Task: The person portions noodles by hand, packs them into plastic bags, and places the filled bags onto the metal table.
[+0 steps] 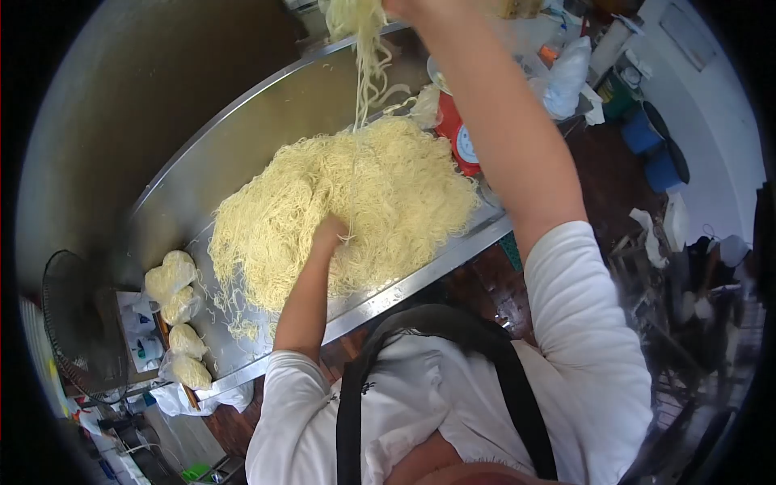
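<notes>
A large heap of pale yellow noodles [396, 198] lies in a long metal tray [372, 311]. My right hand [406, 8] is raised at the top edge of the view and partly cut off. It grips a bunch of noodles [360, 24], whose long strands hang down toward the heap. Low against the middle of the pile, my left hand [328, 232] is closed, its curled fingers among noodle strands and partly hidden by them. Several clear bags of noodles [179, 303] sit at the tray's left end.
A red scale with a round dial [466, 145] stands at the tray's right end, near my right forearm. To the left is a black fan [81, 327]. Blue bins [664, 164] and a white bag [568, 78] are on the right.
</notes>
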